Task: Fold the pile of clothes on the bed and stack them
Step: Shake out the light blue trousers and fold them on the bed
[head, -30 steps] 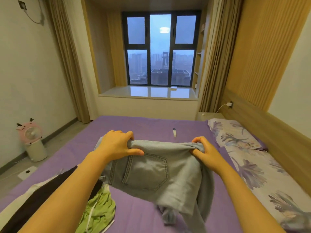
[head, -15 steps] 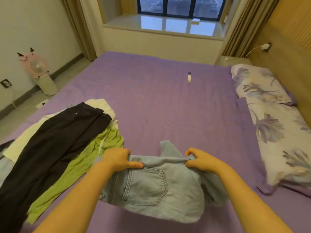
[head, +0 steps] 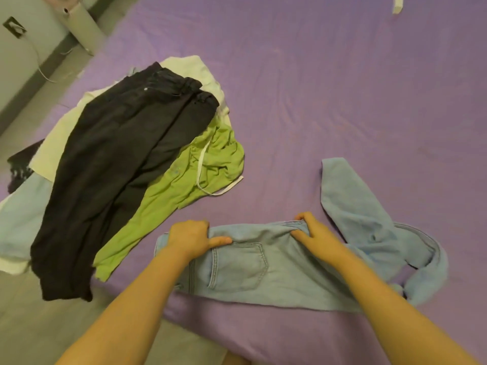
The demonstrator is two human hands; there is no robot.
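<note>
Light blue jeans (head: 263,270) lie on the purple bed (head: 329,101) near its front edge, back pocket up, one leg bent away to the right. My left hand (head: 191,237) grips the waistband at its left end, thumb on top. At the waistband's right end my right hand (head: 313,233) pinches the denim. To the left lies the pile: black trousers (head: 118,159) on top, a green garment (head: 189,175) with a white drawstring beside them, a cream garment (head: 192,71) underneath, and a pale blue piece (head: 18,219) at the far left.
The bed's front edge runs just below my forearms, with floor tiles (head: 31,325) beyond it at the lower left. A small white object (head: 398,5) lies on the sheet at the top right. A pale fan base (head: 84,30) stands on the floor at the top left.
The jeans have come down from mid-air onto the bed near its front edge. Both hands kept hold of the waistband. My view has tipped down from the window to the bed.
</note>
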